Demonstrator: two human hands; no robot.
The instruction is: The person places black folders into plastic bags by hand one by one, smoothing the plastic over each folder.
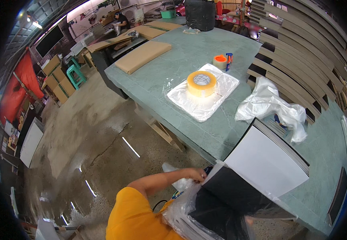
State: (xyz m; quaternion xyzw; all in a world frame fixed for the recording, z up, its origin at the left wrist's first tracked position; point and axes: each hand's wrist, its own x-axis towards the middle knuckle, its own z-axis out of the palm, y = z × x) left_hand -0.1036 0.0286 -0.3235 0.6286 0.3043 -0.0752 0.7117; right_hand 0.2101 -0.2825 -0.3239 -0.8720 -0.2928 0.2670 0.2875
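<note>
My left hand is closed on the edge of a clear plastic bag in front of the table's near edge. A flat black panel shows through the plastic. My right hand is only a small blurred patch behind the plastic, low in the picture; its fingers are hidden. Just beyond the bag, a stack of flat panels with a white top face and dark edges rests at the table edge. A crumpled white plastic bag lies behind that stack.
On the green table, a roll of clear tape sits on folded plastic bags. Behind are an orange tape dispenser, a brown wrapped package and a black container. Grey boards are stacked right. A person sits far back.
</note>
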